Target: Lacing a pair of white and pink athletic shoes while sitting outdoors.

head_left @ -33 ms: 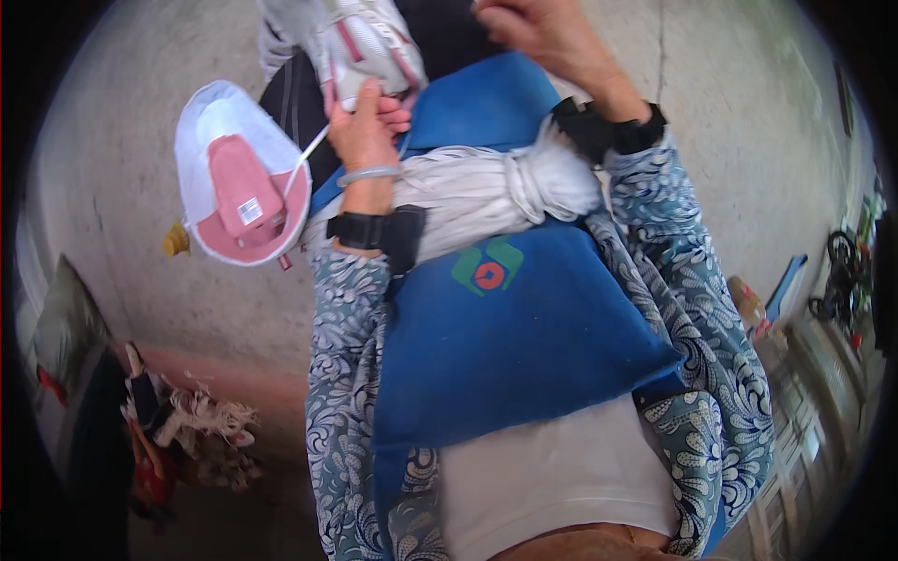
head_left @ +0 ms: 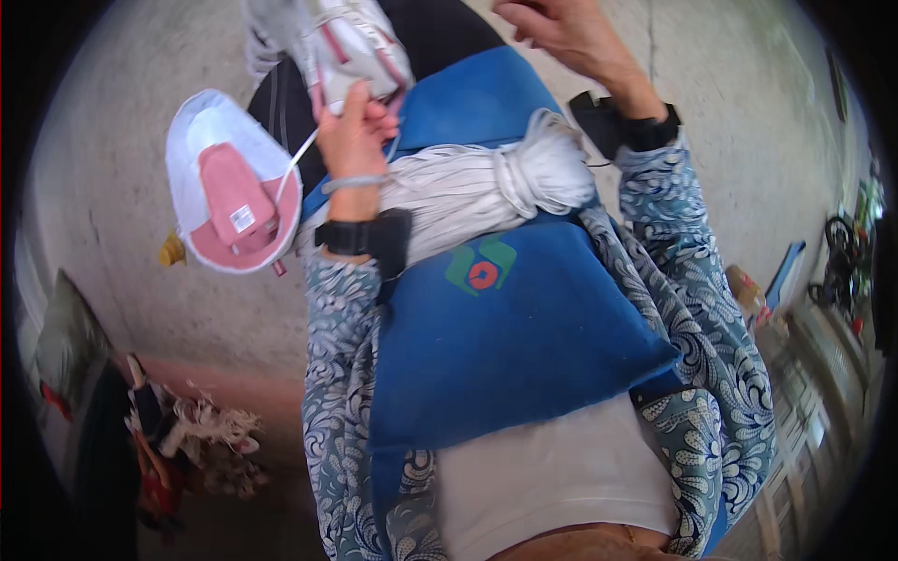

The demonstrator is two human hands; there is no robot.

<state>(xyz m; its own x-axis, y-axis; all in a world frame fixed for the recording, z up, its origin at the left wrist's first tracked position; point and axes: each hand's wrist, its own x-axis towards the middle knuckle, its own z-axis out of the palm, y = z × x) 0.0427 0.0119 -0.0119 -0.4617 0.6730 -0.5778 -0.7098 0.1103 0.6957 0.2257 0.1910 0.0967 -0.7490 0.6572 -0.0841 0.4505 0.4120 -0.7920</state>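
Observation:
At the upper left, a white and pink sneaker (head_left: pixel 351 51) rests over my dark-trousered leg. My left hand (head_left: pixel 354 140) is closed at its near end, thumb up against it, and a thin white lace (head_left: pixel 301 159) runs down-left from these fingers. Farther right and raised, my right hand (head_left: pixel 561 33) is curled, apart from the sneaker; whatever its fingers hold is hidden. Across my lap, on a blue apron (head_left: pixel 505 346), lies a tied bundle of white laces (head_left: pixel 468 182).
Left of my leg stands a white and pink open holder (head_left: pixel 192 159) with a pink labelled block (head_left: pixel 234 192) inside. A yellow knob-like thing (head_left: pixel 171 250) is beside it. A heap of pale strands (head_left: pixel 215 421) lies lower left. A blue strip (head_left: pixel 786 271) and cluttered things are at the right.
The view has shifted slightly. My right hand has moved a little up and to the right. My left hand keeps its place at the sneaker.

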